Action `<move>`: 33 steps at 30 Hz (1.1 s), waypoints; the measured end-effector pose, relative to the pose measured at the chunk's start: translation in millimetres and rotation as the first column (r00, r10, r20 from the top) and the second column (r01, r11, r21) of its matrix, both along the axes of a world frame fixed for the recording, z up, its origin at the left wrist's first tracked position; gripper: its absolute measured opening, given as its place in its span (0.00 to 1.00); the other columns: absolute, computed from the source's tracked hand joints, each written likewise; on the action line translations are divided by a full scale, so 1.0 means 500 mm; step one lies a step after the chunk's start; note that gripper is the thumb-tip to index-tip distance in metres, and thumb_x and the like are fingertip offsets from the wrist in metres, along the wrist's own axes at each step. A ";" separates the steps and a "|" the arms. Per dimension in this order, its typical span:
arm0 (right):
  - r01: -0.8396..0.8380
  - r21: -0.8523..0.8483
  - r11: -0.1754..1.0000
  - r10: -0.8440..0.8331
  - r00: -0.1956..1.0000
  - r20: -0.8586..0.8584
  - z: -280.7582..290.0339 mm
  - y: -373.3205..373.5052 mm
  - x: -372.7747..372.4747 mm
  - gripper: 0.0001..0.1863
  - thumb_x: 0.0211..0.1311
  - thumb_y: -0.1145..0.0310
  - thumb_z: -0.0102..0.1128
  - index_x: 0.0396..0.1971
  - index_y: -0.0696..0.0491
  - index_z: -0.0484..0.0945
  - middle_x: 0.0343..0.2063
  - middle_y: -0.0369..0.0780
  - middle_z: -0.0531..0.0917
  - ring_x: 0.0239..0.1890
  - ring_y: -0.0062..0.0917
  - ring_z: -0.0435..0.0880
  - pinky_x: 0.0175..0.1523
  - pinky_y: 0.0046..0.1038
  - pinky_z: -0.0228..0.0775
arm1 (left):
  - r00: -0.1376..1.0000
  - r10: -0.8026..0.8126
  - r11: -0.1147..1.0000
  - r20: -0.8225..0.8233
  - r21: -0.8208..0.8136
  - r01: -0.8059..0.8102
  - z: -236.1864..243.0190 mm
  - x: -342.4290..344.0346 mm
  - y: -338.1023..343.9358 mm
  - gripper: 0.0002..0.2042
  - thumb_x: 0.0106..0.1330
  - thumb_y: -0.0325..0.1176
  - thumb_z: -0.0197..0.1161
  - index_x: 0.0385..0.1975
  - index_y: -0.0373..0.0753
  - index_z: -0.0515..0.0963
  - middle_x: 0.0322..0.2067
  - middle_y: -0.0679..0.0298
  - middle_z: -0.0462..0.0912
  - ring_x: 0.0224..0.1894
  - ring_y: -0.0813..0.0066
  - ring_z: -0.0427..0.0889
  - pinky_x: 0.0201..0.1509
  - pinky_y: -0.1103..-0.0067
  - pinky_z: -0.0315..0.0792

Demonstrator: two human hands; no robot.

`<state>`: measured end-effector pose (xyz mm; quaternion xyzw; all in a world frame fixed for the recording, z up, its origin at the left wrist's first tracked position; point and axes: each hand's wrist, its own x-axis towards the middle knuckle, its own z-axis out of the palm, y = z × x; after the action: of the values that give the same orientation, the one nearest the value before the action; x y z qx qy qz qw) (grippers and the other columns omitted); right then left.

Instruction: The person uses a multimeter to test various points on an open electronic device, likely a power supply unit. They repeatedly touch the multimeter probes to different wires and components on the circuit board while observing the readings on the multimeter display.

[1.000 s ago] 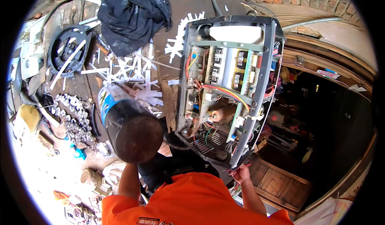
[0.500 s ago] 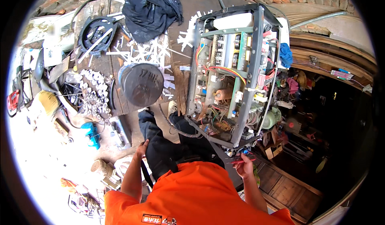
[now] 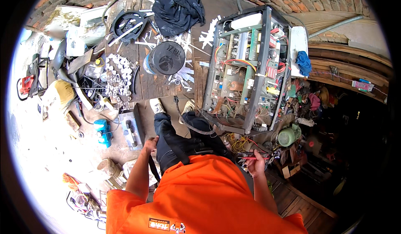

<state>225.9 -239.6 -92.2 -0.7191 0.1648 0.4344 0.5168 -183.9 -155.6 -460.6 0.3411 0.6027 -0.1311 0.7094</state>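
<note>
1. Two hands show, both the person's own. The right hand has its fingers clamped on one bundle of slim red-and-black tools; how many pieces make it up is too small to tell.
2. That bundle is held off the lower end of one opened electrical machine, near it but apart, with a tangle of yellow wire just to the left.
3. The left hand hangs beside one dark trouser leg, fingers curled; whether they grip anything I cannot tell.
4. The machine, its cover off, shows one copper-coloured coil and boards and wires too many to count.
5. On the wooden tabletop: one dark-ended cylindrical container, one crumpled dark cloth, one black ring-shaped frame, one heap of shiny metal pieces, and many white strips, uncounted.
6. Two motor-like units: one blue on the ground at left, one green at right.
7. One blue cloth lies beyond the machine's right side.
8. Two pale shoes stand at the tabletop's near edge.
</note>
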 end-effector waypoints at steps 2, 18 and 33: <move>-0.012 0.040 0.999 0.012 1.000 -0.008 -0.005 -0.006 0.004 0.12 0.72 0.65 0.50 0.40 0.59 0.77 0.16 0.42 0.80 0.17 0.31 0.79 0.26 0.34 0.75 | 0.998 0.029 1.000 -0.049 -0.007 -0.029 0.024 0.010 0.010 0.31 0.70 0.62 0.49 0.47 0.34 0.80 0.28 0.56 0.83 0.28 0.66 0.83 0.25 0.72 0.76; -0.091 0.131 0.987 0.084 0.995 0.055 -0.032 -0.031 -0.005 0.10 0.72 0.67 0.51 0.40 0.58 0.77 0.19 0.42 0.82 0.19 0.30 0.81 0.25 0.34 0.78 | 0.993 -0.094 0.959 -0.064 0.264 0.108 -0.023 0.008 0.020 0.25 0.68 0.51 0.56 0.44 0.30 0.80 0.31 0.45 0.84 0.35 0.55 0.85 0.42 0.69 0.77; -0.429 0.234 0.872 0.305 0.852 0.425 0.081 0.157 -0.068 0.10 0.69 0.69 0.58 0.40 0.61 0.76 0.23 0.42 0.81 0.21 0.25 0.81 0.28 0.28 0.80 | 0.975 -0.212 0.843 0.072 0.519 0.145 0.402 0.152 0.281 0.16 0.65 0.41 0.65 0.29 0.30 0.81 0.24 0.49 0.81 0.30 0.57 0.84 0.38 0.69 0.75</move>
<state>191.8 -161.1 -51.5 -0.7130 -0.1518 0.4017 0.5542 -107.7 -14.9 -259.6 0.5789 0.5352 -0.0108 0.6151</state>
